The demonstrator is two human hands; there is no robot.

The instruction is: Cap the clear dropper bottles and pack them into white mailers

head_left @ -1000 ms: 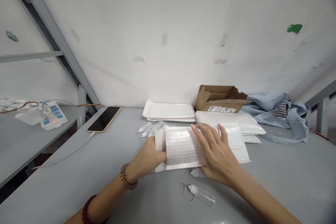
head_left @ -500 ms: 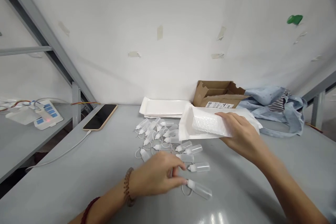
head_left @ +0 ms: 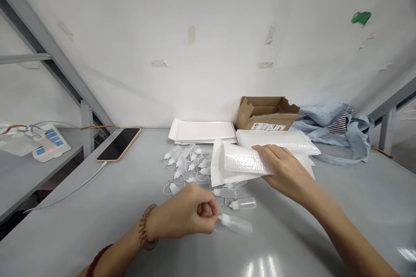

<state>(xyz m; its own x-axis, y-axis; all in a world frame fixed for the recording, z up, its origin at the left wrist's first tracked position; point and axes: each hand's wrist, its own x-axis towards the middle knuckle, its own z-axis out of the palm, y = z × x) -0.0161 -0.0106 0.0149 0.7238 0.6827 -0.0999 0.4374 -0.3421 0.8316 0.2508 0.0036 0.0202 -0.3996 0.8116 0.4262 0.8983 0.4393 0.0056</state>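
Observation:
My left hand [head_left: 182,214] is closed in a pinch at the pointed tip of a small translucent dropper bottle [head_left: 238,224], which slants away to the right just above or on the table. My right hand [head_left: 282,171] grips a white bubble mailer [head_left: 242,160], its open flap end facing left above the bottles. Beneath and behind the mailer spreads a heap of similar dropper bottles [head_left: 183,153] with white caps and thin loops, partly covered by it. One loose bottle [head_left: 243,203] lies between my hands. Behind my right hand is another white mailer [head_left: 276,138].
A stack of white mailers [head_left: 204,130] lies against the wall. Beside it stand an open cardboard box [head_left: 268,114] and a crumpled light-blue cloth [head_left: 325,119]. At the left, a phone [head_left: 120,143] is plugged into a white cable [head_left: 73,191]; a power strip [head_left: 52,143] sits beyond.
My left fingers have closed on the bottle's tip and drawn it slightly left and up. My right hand has lowered the mailer to the left, exposing the other mailer behind it.

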